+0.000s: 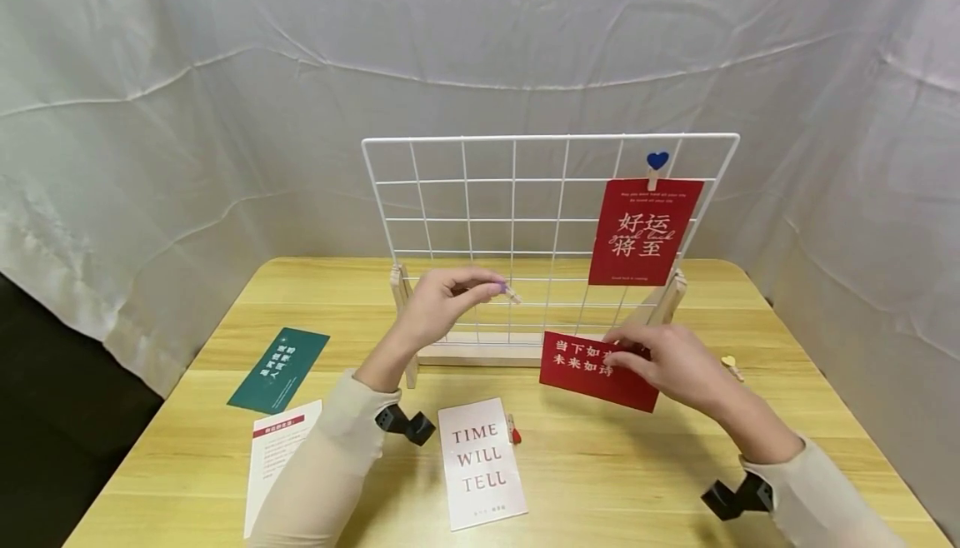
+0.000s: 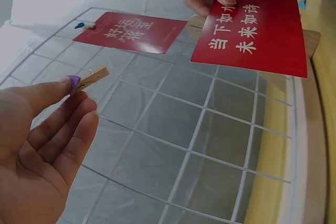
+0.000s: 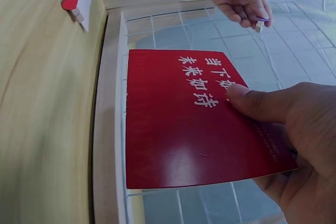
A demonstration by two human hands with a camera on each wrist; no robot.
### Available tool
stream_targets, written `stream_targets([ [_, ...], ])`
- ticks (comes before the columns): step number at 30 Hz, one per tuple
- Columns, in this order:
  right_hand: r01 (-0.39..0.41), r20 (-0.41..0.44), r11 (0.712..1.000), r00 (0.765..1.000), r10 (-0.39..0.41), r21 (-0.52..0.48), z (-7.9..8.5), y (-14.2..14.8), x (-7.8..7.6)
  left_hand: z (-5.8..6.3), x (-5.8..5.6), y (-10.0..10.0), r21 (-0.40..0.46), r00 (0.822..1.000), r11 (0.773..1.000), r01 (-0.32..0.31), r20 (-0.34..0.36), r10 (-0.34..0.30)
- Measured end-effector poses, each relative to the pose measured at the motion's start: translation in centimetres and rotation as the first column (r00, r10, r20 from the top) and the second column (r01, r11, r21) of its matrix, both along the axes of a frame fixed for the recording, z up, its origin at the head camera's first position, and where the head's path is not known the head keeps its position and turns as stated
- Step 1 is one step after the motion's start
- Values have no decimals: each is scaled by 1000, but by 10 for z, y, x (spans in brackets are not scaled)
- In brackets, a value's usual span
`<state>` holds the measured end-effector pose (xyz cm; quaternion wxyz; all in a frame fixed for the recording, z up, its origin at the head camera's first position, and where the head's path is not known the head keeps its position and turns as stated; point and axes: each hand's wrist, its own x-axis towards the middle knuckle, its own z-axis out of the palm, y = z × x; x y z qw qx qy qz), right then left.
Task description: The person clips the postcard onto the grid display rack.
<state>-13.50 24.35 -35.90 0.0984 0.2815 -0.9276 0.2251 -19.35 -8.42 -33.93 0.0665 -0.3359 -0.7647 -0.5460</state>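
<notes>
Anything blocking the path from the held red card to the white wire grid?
Nothing visible. The right hand holds the red card before the grid; the clipped card hangs higher, and the left hand, pinching a clothespin, is off left.

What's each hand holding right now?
Left hand: pinching a wooden clip with a purple end.
Right hand: holding a red card.

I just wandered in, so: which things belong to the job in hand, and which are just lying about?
Probably in the job:
red card in right hand
purple-topped clothespin in left hand
wire rack
hung red card
blue-heart clothespin

Apparently lying about:
green card
TIME WILL TELL card
white card with red band
red-heart clothespin
yellow-heart clothespin
</notes>
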Motion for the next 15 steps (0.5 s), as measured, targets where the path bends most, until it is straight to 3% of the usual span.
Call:
stream_targets([
  [10, -26, -100, 999, 995, 22, -38, 13, -6, -7, 22, -2, 0, 58, 985, 998, 8, -174, 2],
  [15, -54, -157, 997, 987, 43, -64, 22, -9, -11, 35, -3, 1, 115, 969, 992, 59, -247, -29],
])
